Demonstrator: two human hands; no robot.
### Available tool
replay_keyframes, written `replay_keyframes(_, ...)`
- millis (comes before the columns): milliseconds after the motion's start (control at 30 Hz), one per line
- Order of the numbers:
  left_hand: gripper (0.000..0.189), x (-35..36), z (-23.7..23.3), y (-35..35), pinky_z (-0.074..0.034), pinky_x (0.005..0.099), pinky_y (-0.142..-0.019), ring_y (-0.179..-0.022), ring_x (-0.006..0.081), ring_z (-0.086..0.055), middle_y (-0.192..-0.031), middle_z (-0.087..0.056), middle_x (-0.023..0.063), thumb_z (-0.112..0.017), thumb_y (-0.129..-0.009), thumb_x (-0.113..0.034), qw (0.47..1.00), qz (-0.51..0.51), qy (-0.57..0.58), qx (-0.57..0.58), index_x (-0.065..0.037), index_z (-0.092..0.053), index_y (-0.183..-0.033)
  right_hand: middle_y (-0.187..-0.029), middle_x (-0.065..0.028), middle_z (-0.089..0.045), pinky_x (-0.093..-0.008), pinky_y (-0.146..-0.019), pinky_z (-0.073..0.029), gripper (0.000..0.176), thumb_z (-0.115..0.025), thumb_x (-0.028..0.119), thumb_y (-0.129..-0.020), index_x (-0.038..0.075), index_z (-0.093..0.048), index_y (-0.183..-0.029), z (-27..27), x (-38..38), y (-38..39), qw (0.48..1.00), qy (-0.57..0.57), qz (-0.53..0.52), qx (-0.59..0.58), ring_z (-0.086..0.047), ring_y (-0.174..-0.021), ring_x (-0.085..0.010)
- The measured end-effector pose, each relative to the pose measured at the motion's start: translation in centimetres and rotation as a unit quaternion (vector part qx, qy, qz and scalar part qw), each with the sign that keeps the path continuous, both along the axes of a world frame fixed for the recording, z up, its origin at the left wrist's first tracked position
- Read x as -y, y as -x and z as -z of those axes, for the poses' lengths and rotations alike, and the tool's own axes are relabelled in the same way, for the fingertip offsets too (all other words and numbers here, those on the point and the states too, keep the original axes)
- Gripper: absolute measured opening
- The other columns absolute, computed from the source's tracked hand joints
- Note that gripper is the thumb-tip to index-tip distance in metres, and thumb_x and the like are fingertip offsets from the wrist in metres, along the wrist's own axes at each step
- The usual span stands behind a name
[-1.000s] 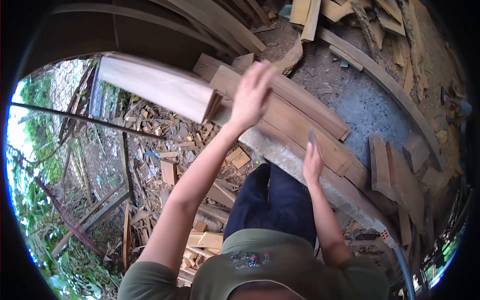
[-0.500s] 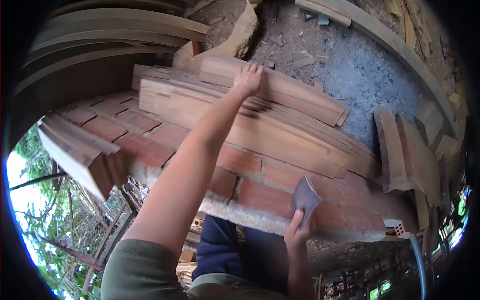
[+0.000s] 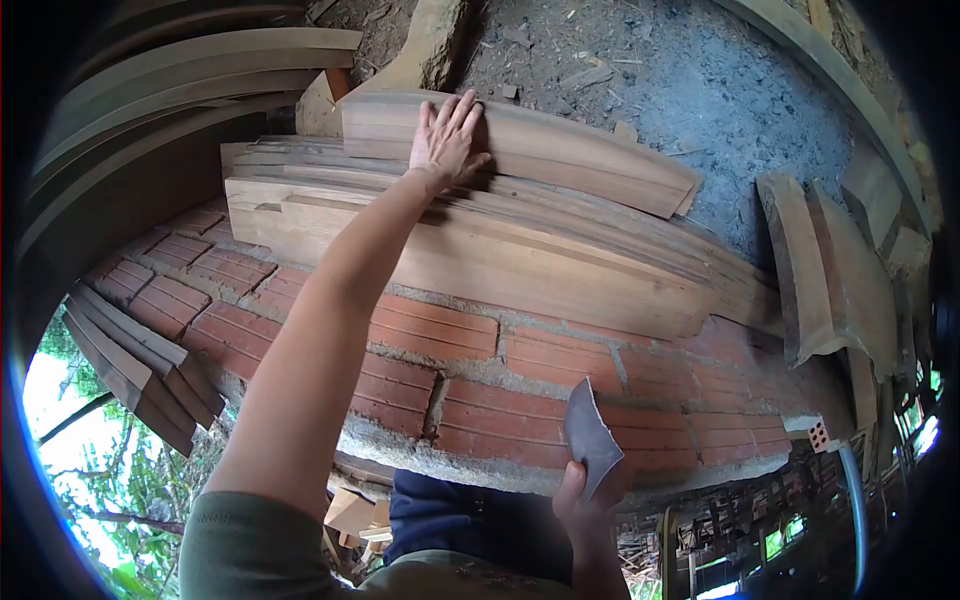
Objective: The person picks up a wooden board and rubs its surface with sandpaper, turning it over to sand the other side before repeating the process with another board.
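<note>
Head view: my left hand (image 3: 445,140) lies splayed on the top plank (image 3: 580,160) at twelve, while my right hand (image 3: 585,505) pinches a dark shard (image 3: 592,440) at six. I judge that shifting the plank needs curled fingers.

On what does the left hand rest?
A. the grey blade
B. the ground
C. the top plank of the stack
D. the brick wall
C: the left hand lies flat, fingers spread, on the top plank, while the right hand holds the grey blade.

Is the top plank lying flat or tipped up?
Flat: the top plank rests lengthwise on the stack, with the left hand spread on it.
</note>
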State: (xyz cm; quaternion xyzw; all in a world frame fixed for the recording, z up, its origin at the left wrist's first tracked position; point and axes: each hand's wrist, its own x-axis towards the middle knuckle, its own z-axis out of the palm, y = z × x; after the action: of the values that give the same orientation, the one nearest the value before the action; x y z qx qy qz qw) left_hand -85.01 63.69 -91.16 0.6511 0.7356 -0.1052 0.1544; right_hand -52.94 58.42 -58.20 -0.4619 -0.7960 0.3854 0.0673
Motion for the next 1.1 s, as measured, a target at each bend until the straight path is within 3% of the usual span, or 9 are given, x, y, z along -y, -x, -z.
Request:
replay_keyframes(100,0.074,-1.1,-2.0,0.6,-0.03,0.0474,-0.105,-0.128,0.0242,-0.04,-0.134,-0.048,0.0083,-0.065,-0.078,-0.053,1.0,0.012,-0.015,-0.009,-0.011,-0.042,-0.135,-0.087,-0.0206,-0.063,-0.0391,-0.056,-0.048,0.03,-0.05,0.017,-0.093,-0.011,-0.057,-0.102,-0.1,0.2,-0.1,1.0,-0.006,-0.007,0.012,-0.063,-0.068,-0.0331)
replay_keyframes(167,0.058,-3.5,-3.0,1.4,-0.035,0.0416,-0.101,-0.115,0.0246,-0.051,-0.114,-0.057,0.0064,-0.067,-0.077,-0.049,0.994,0.051,0.092,0.024,-0.008,-0.054,-0.115,-0.085,-0.0205,-0.063,-0.0395,-0.056,-0.047,0.029,-0.05,0.016,-0.093,-0.011,-0.057,-0.101,0.1,0.5,-0.2,1.0,-0.016,-0.009,0.019,-0.063,-0.067,-0.033)
replay_keyframes(200,0.04,-3.6,-2.8,1.1,-0.043,0.0405,-0.091,-0.101,0.027,-0.057,-0.098,-0.06,0.0071,-0.07,-0.075,-0.045,0.994,0.056,0.073,0.058,-0.009,-0.061,-0.092,-0.083,-0.0203,-0.062,-0.0398,-0.055,-0.047,0.029,-0.05,0.016,-0.093,-0.011,-0.057,-0.1,0.1,0.4,-0.2,1.0,-0.019,-0.006,0.006,-0.062,-0.065,-0.0332)
replay_keyframes(333,0.012,-1.9,-2.9,0.6,-0.05,0.0441,-0.078,-0.097,0.0324,-0.06,-0.096,-0.063,0.0113,-0.066,-0.077,-0.026,0.981,0.017,0.062,0.184,-0.015,-0.066,-0.076,-0.078,-0.0203,-0.06,-0.0407,-0.053,-0.045,0.026,-0.051,0.015,-0.092,-0.01,-0.057,-0.094,0.5,0.7,0.0,0.999,-0.031,0.033,-0.017,-0.059,-0.06,-0.035)
replay_keyframes(500,0.018,-2.7,-7.4,-1.5,-0.052,0.0434,-0.075,-0.087,0.0337,-0.066,-0.088,-0.069,0.0134,-0.056,-0.077,-0.011,0.979,0.0,0.128,0.16,-0.016,-0.07,-0.088,-0.074,-0.0207,-0.058,-0.0448,-0.053,-0.044,0.023,-0.055,0.015,-0.091,-0.008,-0.057,-0.086,0.8,1.1,-0.2,0.997,-0.064,0.037,-0.01,-0.057,-0.061,-0.0381)
replay_keyframes(767,0.022,-6.7,-28.8,-0.6,-0.054,0.0424,-0.075,-0.086,0.0316,-0.067,-0.088,-0.069,0.0118,-0.068,-0.075,-0.026,0.988,0.015,0.106,0.111,-0.017,-0.071,-0.095,-0.087,-0.0263,-0.06,-0.0485,-0.067,-0.047,0.028,-0.05,0.019,-0.095,-0.007,-0.058,-0.102,0.7,0.8,0.6,0.99,-0.09,0.095,-0.047,-0.059,-0.077,-0.0442)
replay_keyframes(900,0.035,-5.0,-39.0,0.6,-0.052,0.04,-0.077,-0.085,0.03,-0.067,-0.087,-0.069,0.0129,-0.077,-0.07,-0.028,0.971,-0.021,0.136,0.194,-0.009,-0.069,-0.098,-0.111,-0.0315,-0.055,-0.0506,-0.085,-0.043,0.037,-0.047,0.022,-0.097,-0.009,-0.052,-0.117,1.4,1.6,0.1,0.983,-0.051,0.167,-0.062,-0.053,-0.099,-0.0489)
replay_keyframes(1000,0.046,-0.4,-43.4,-0.7,-0.048,0.0319,-0.081,-0.09,0.0188,-0.064,-0.094,-0.07,0.0133,-0.077,-0.074,-0.024,0.874,-0.164,0.155,0.431,0.003,-0.065,-0.11,-0.103,-0.0297,-0.056,-0.0495,-0.079,-0.043,0.037,-0.042,0.024,-0.099,-0.009,-0.049,-0.116,2.3,1.4,0.1,0.971,-0.129,0.179,-0.088,-0.055,-0.09,-0.0476)
replay_keyframes(1100,0.048,6.0,-46.2,-2.7,-0.048,0.0306,-0.083,-0.091,0.016,-0.063,-0.099,-0.069,0.0122,-0.077,-0.078,-0.024,0.842,-0.273,0.192,0.423,0.004,-0.063,-0.114,-0.114,-0.0309,-0.05,-0.0491,-0.088,-0.04,0.046,-0.04,0.03,-0.1,-0.009,-0.044,-0.123,1.9,1.2,0.6,0.973,-0.121,0.177,-0.087,-0.051,-0.105,-0.0469)
